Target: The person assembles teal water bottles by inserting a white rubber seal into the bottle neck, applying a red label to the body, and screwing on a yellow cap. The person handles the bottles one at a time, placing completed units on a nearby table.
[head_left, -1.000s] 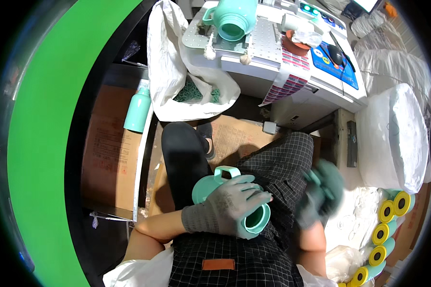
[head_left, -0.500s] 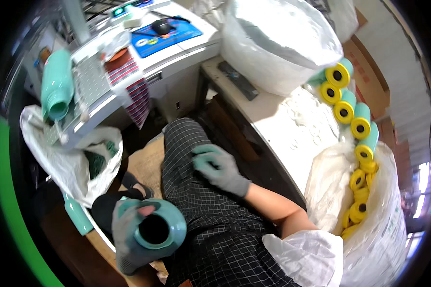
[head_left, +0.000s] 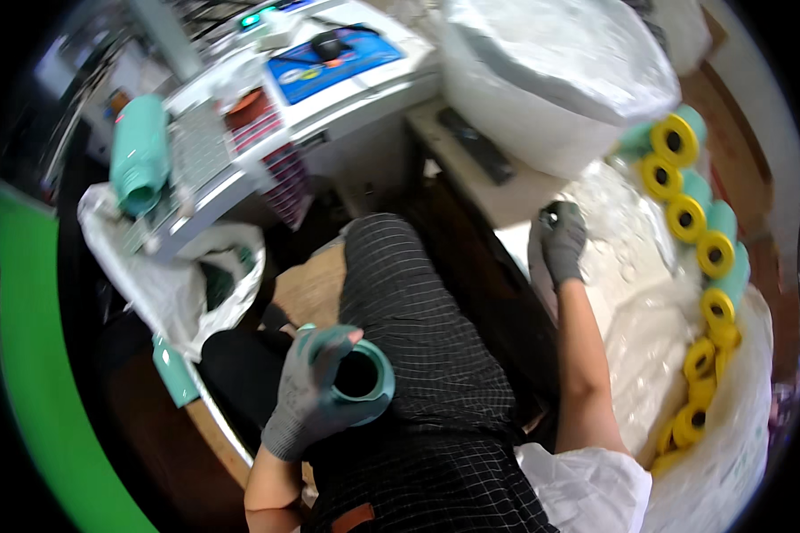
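Green fills the far edge at 9 o'clock as a broad smooth band (head_left: 27, 311). At 10 o'clock a teal bottle (head_left: 140, 142) lies on the perforated plate of a machine, mouth toward the person. A white sack (head_left: 164, 289) sags below it at 9 o'clock, and a second teal bottle (head_left: 176, 373) lies just beside the sack at 8. A red-and-white printed strip (head_left: 284, 182) hangs at 10 o'clock.

At 7 o'clock the gray-gloved left hand (head_left: 311, 386) is wrapped firmly round a teal vessel (head_left: 385, 377), thumb and fingers on either side of its dark mouth, above the black checked lap (head_left: 404, 306). A blue mat (head_left: 338, 67) bearing a black mouse (head_left: 326, 44) lies at 11.

A big white bag (head_left: 542, 107) stands at 1 o'clock. The gloved right hand (head_left: 560, 249), at 3 o'clock, has its fingers curled inward over a pale tabletop (head_left: 507, 204); whether it grips anything I cannot tell. Whitish rings (head_left: 627, 244) are heaped just beyond it. Farther out at 3, teal bottles with yellow ends (head_left: 724, 218) form a row; loose yellow rings (head_left: 700, 391) pile up at 4.
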Demonstrator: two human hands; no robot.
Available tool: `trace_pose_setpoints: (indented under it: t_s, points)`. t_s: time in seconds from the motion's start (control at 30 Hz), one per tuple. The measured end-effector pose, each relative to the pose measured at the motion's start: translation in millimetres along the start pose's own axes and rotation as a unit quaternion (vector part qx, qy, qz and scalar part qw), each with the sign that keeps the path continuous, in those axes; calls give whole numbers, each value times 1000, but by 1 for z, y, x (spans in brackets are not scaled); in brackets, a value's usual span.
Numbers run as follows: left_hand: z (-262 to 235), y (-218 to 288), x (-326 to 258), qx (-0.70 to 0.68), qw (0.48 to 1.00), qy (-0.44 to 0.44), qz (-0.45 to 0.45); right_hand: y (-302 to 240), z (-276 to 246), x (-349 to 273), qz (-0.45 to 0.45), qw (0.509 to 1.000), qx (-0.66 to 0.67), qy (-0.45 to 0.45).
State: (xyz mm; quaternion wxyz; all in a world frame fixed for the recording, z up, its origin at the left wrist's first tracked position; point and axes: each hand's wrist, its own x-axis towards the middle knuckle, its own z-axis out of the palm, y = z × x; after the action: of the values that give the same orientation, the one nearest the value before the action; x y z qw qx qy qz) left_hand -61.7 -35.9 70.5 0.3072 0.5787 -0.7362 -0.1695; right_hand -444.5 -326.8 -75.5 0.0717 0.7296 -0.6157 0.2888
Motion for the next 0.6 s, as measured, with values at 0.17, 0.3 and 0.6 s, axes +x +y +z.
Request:
trace_pose_setpoints:
  t_s: [0.17,0.3,0.6]
  points:
    - [21,0,-23,-5,987,162,-9,-171,-57,-39,169,607,720,-290]
    - [8,10,-18,71,994,69,39,-240,-108,-78,109,458,709,-526]
    - [-1,1,-36,105,989,100,16,-274,-138,-90,-435,741,444,-256]
